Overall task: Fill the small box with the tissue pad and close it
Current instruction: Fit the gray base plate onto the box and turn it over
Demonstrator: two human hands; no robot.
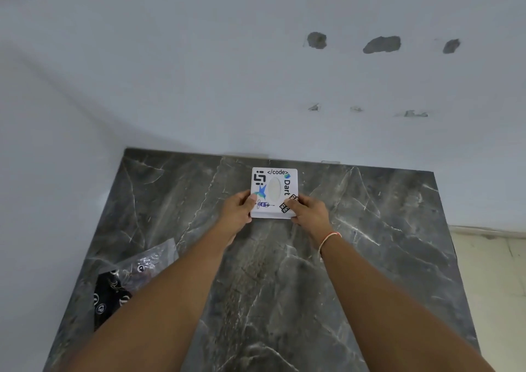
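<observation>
A small white square box (273,185) with stickers and an oval opening in its lid lies flat near the far edge of the dark marble table (355,243). Pale tissue shows through the oval. My left hand (237,209) grips the box's near left corner, thumb on top. Gripping the near right corner is my right hand (308,211), its thumb over a black sticker. The lid sits down on the box.
A crinkled clear plastic bag (133,275) with black printed content lies at the table's left edge, beside my left forearm. A pale wall rises right behind the table. Light floor shows past the table's right edge.
</observation>
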